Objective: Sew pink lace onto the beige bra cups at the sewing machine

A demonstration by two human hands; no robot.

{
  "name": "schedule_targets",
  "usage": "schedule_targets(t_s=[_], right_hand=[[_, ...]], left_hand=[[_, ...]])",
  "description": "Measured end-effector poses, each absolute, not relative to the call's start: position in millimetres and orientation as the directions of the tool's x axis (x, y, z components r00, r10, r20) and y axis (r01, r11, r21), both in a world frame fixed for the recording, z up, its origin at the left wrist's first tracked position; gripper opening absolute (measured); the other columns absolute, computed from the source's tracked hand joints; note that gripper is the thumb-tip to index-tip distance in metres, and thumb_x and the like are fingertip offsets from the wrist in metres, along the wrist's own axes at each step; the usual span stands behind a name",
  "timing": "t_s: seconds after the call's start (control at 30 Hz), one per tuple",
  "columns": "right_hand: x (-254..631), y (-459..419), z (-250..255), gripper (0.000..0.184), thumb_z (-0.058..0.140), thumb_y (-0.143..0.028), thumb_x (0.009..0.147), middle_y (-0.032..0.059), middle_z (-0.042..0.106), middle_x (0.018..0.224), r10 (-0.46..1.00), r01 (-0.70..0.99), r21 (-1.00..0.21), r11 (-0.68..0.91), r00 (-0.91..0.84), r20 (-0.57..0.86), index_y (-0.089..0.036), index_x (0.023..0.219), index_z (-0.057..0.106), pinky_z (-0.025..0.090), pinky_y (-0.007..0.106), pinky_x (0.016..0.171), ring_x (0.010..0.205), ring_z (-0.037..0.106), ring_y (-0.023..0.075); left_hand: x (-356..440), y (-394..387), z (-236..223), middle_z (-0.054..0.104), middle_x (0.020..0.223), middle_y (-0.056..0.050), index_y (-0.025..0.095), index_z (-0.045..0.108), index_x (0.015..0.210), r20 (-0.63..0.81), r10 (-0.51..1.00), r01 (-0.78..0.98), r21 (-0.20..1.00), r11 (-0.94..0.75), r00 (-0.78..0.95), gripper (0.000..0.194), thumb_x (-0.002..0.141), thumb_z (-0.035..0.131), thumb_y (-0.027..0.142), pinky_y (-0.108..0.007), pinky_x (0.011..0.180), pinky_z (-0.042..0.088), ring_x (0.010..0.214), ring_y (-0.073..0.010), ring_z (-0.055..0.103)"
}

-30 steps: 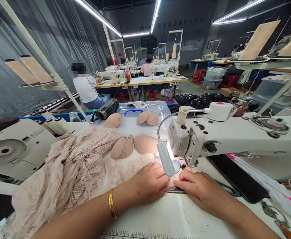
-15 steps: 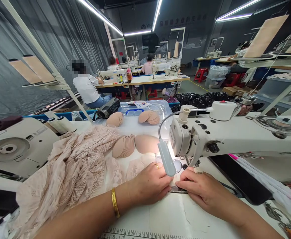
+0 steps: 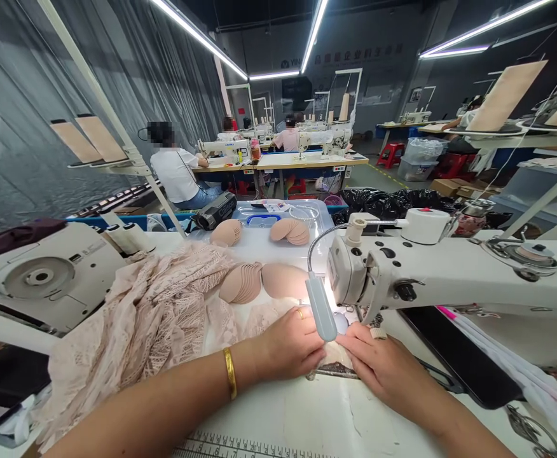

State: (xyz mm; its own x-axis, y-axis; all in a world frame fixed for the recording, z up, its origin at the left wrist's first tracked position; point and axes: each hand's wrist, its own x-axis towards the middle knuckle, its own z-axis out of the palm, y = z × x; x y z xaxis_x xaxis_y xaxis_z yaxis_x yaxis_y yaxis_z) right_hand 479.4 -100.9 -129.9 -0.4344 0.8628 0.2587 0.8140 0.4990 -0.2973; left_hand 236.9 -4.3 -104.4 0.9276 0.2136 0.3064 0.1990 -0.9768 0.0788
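My left hand [image 3: 294, 343] is closed on pale lace fabric [image 3: 264, 319] just left of the sewing machine's needle area; its fingertips are partly behind the grey lamp head [image 3: 320, 308]. My right hand [image 3: 378, 359] is on the other side, fingers close together and reaching left, on the edge of the same pale fabric. Between the hands a bit of fabric lies over the machine bed. The sewing machine [image 3: 431, 261] stands just beyond, its needle hidden by the lamp. Behind my left hand lie a large beige cup pad [image 3: 283, 280] and a fanned stack of beige pads [image 3: 241, 284].
A heap of beige lace [image 3: 164, 299] covers the left side. Two more pad stacks rest on a clear plastic box [image 3: 264, 245]. A black phone [image 3: 464, 356] lies under the machine arm, and a ruler [image 3: 240, 445] along the front edge. Co-workers sit at machines ahead.
The camera view has tilted slightly. My right hand's fingers have straightened and lie flatter by the needle area. My left hand has shifted a little, still on the lace.
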Motion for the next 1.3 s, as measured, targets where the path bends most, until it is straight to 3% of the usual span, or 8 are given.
schedule_targets(t_s=[0.3,0.5,0.83,1.03,1.1,1.2,1.27,1.3], right_hand=[[476.1,-94.5,-137.0,0.043,0.036,-0.013,0.106,0.0066,0.07,0.097,0.87,0.854,-0.236,0.465,-0.389,0.303,-0.024,0.136,0.064,0.053,0.034,0.061,0.078,0.066,0.0244],[477.8,-95.6,-140.2,0.04,0.034,-0.013,0.106,0.0051,0.069,0.091,0.872,0.866,-0.2,0.459,-0.397,0.286,-0.025,0.121,0.069,0.046,0.032,0.052,0.062,0.059,0.0204],[478.5,-95.1,-139.1,0.037,0.034,-0.024,0.109,0.0031,0.062,0.087,0.902,0.805,-0.417,0.422,-0.326,0.285,-0.027,0.113,0.07,0.039,0.033,0.054,0.056,0.05,0.0178],[470.7,-103.3,-130.9,0.036,0.036,-0.037,0.111,0.0058,0.069,0.091,0.926,0.755,-0.54,0.371,-0.259,0.274,-0.026,0.104,0.069,0.05,0.038,0.068,0.073,0.063,0.0235],[458.3,-109.5,-126.9,0.034,0.037,-0.046,0.113,0.0035,0.073,0.09,0.953,0.682,-0.666,0.302,-0.204,0.223,-0.027,0.116,0.065,0.054,0.036,0.07,0.079,0.069,0.0236],[428.2,-119.7,-118.6,0.043,0.05,-0.059,0.108,-0.0002,0.075,0.087,0.995,0.308,-0.948,0.079,-0.081,0.057,-0.027,0.137,0.052,0.053,0.033,0.068,0.076,0.069,0.0215],[405.5,-127.6,-112.4,0.057,0.066,-0.062,0.099,-0.002,0.073,0.082,0.999,0.032,-0.998,-0.047,-0.011,-0.048,-0.026,0.14,0.051,0.051,0.033,0.071,0.072,0.065,0.0201],[394.8,-132.6,-110.1,0.062,0.072,-0.061,0.094,-0.0033,0.071,0.079,0.997,-0.043,-0.996,-0.073,0.021,-0.074,-0.025,0.141,0.052,0.05,0.033,0.072,0.072,0.063,0.0197]], left_hand=[[240.7,22.6,-98.2,0.072,0.097,-0.007,0.021,0.062,0.089,0.303,0.099,0.079,0.078,-0.994,0.948,0.015,0.102,0.053,0.021,-0.04,0.086,0.052,0.088,-0.0228,0.063],[241.0,24.8,-98.3,0.073,0.101,-0.007,0.021,0.062,0.088,0.272,0.108,0.095,0.058,-0.994,0.956,0.018,0.103,0.054,0.022,-0.039,0.09,0.051,0.094,-0.0228,0.063],[244.2,32.5,-102.4,0.071,0.099,-0.007,0.02,0.063,0.085,0.266,0.227,0.223,0.045,-0.974,0.937,0.014,0.098,0.062,0.024,-0.043,0.087,0.047,0.095,-0.0261,0.06],[238.3,32.0,-105.7,0.071,0.096,-0.009,0.017,0.062,0.091,0.281,0.294,0.265,0.137,-0.954,0.914,0.014,0.09,0.058,0.004,-0.037,0.084,0.052,0.09,-0.0236,0.065],[224.4,16.7,-99.1,0.072,0.101,-0.01,0.016,0.064,0.102,0.306,0.306,0.263,0.174,-0.949,0.901,0.02,0.093,0.054,0.002,-0.035,0.085,0.055,0.093,-0.0226,0.067],[197.0,-35.6,-89.7,0.073,0.122,-0.013,0.019,0.064,0.125,0.368,0.315,0.202,0.314,-0.928,0.875,0.025,0.101,0.059,0.017,-0.039,0.102,0.055,0.116,-0.025,0.068],[182.4,-82.6,-89.7,0.074,0.127,-0.015,0.021,0.068,0.128,0.338,0.43,0.083,0.698,-0.712,0.837,0.035,0.099,0.072,0.039,-0.043,0.107,0.054,0.121,-0.0287,0.068],[178.0,-105.2,-91.9,0.077,0.117,-0.013,0.022,0.071,0.124,0.211,0.508,0.053,0.888,-0.457,0.835,0.037,0.098,0.075,0.048,-0.04,0.101,0.056,0.109,-0.0261,0.072]])
